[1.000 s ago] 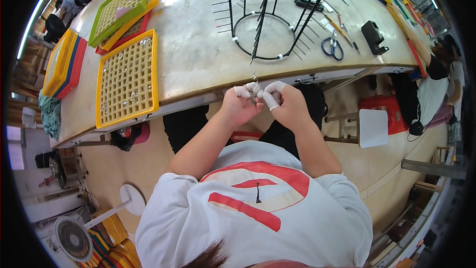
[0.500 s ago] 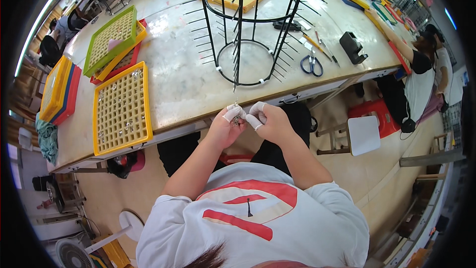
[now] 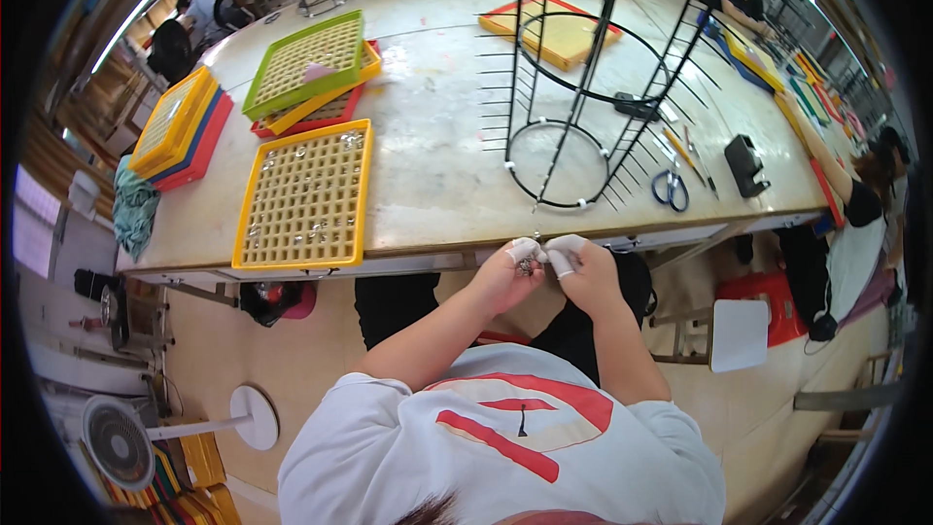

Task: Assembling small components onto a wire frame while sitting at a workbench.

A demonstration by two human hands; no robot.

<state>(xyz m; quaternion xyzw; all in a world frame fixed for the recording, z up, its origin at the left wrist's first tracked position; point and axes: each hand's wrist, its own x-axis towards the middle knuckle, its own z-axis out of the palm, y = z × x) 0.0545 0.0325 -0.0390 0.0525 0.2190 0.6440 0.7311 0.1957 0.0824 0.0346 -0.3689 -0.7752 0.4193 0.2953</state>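
Several metal pieces [image 3: 526,265] in curled left grip [image 3: 509,284]; right grip [image 3: 586,275] alongside.

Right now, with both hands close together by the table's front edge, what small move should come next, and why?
I'd probably ease the left hand and right hand forward over the table: the left holds small silvery pieces, and both hands appear mostly short of the front edge, so a dropped piece could reach the floor.

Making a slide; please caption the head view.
Left hand holds small metallic pieces, right hand close beside it, at a table with a black wire rack.
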